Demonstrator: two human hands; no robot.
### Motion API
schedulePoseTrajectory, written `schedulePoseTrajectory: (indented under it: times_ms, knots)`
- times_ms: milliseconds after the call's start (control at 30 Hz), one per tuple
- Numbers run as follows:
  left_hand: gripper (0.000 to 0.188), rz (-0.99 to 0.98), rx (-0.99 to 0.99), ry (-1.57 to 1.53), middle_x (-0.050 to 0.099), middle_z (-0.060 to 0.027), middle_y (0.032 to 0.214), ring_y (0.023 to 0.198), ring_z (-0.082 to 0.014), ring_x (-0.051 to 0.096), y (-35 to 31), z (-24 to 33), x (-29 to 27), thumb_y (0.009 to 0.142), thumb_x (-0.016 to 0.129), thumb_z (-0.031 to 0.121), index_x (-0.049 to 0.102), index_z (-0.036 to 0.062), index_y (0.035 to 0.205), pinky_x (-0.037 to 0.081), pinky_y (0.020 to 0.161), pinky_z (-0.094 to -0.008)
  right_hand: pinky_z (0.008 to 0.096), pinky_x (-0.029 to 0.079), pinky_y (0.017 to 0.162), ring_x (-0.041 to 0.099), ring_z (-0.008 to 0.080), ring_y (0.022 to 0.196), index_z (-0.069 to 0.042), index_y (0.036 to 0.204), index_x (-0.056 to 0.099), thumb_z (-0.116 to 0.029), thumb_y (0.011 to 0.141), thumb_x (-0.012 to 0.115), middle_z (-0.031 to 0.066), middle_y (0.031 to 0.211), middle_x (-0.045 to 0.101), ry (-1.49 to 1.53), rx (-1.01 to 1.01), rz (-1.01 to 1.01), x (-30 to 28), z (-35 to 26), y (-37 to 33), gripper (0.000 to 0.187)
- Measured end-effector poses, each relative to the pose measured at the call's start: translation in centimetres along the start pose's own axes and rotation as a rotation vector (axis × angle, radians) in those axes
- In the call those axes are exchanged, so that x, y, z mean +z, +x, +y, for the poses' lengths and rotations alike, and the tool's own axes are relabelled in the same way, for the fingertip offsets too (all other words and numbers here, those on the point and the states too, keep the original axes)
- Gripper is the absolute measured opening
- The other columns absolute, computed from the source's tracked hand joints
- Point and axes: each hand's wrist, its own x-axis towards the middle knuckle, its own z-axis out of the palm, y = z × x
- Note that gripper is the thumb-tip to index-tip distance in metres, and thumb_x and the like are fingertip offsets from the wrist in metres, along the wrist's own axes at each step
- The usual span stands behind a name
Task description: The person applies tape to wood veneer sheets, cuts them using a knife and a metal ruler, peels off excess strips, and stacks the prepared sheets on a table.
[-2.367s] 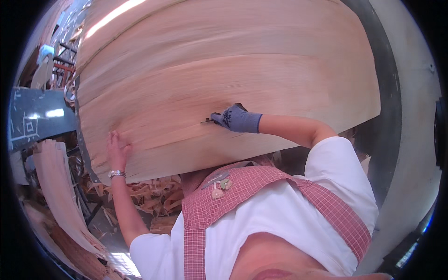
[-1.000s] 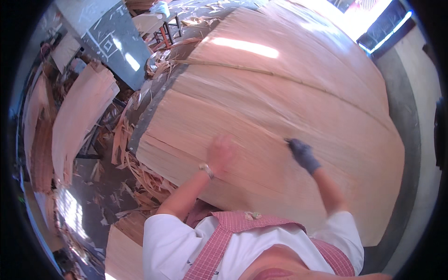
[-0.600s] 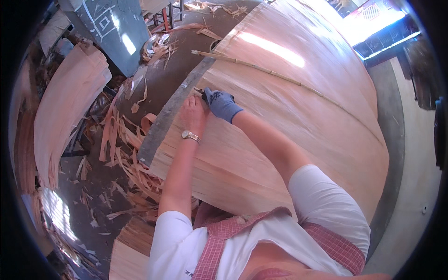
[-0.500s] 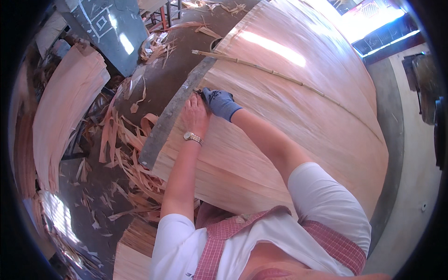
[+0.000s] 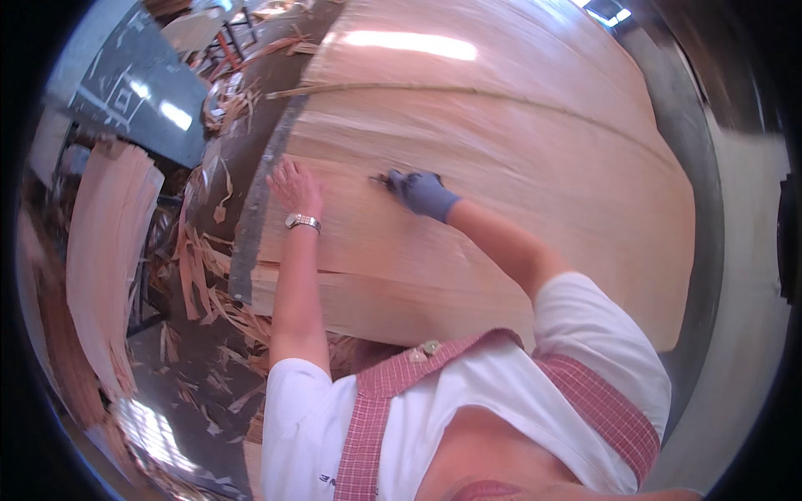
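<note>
Curved stack of pale wood veneer [image 5: 109,259]: well left of left grip [image 5: 295,188]. Dark grey bench edge [image 5: 243,267]: just left of same grip. Left grip: bare, fingers spread flat on broad pinkish-tan veneer sheet [image 5: 468,259], likely steadying it. Slim tan bamboo pole [image 5: 418,86]: beyond both grips. Blue-grey gloved right grip [image 5: 418,190]: closed round small dark tool [image 5: 381,179]; bare sheet extends rightward.

A pole [image 5: 451,89] lies across the veneer [image 5: 501,167], left of which strips [image 5: 196,271] litter the floor [image 5: 255,138].
</note>
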Motion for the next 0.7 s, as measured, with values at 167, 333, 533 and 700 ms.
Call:
schedulePoseTrajectory:
  times_ms: [167, 333, 533, 700]
  knots:
    - [0.062, -0.188, 0.134, -0.163, 0.050, -0.0187, 0.138, 0.122, -0.0355, 0.050, -4.1, 7.8, 3.3, 0.074, 0.077, 0.026, 0.055, 0.0025, 0.127, 0.039, 0.106, -0.0448, 0.0498, 0.051, 0.055, 0.070, 0.0348, 0.074, -0.008, 0.110, 0.049, -0.022, 0.097, 0.045, 0.0180, 0.085, 0.070, -0.040, -0.027, 0.043, 0.6, 2.2, -2.1, 0.020]
    - [0.053, -0.242, 0.138, -0.019, 0.057, -0.0194, 0.126, 0.118, -0.0356, 0.053, -5.6, 17.2, -0.7, 0.074, 0.078, 0.031, 0.060, 0.0048, 0.118, 0.044, 0.098, -0.0462, 0.0532, 0.051, 0.059, 0.070, 0.0339, 0.078, -0.008, 0.113, 0.051, -0.020, 0.096, 0.046, 0.0148, 0.090, 0.071, 0.052, 0.112, -0.018, 3.0, 12.5, -15.5, 0.021]
    - [0.049, -0.488, 0.209, -0.118, 0.057, -0.0224, 0.124, 0.113, -0.0385, 0.056, -10.6, 29.3, -1.9, 0.076, 0.077, 0.035, 0.064, 0.0026, 0.110, 0.049, 0.091, -0.0483, 0.0478, 0.052, 0.067, 0.070, 0.0298, 0.090, -0.008, 0.120, 0.053, -0.017, 0.093, 0.050, 0.0145, 0.101, 0.070, 0.015, 0.133, -0.030, 2.6, 19.9, -25.9, 0.029]
    - [0.065, -0.340, 0.403, -0.151, 0.053, -0.0209, 0.133, 0.115, -0.0372, 0.057, -15.4, 42.4, -1.7, 0.073, 0.079, 0.039, 0.057, 0.0000, 0.120, 0.049, 0.093, -0.0470, 0.0464, 0.053, 0.078, 0.069, 0.0303, 0.100, -0.012, 0.119, 0.057, -0.017, 0.092, 0.052, 0.0105, 0.112, 0.069, 0.104, 0.213, -0.049, 4.8, 25.4, -31.7, 0.028]
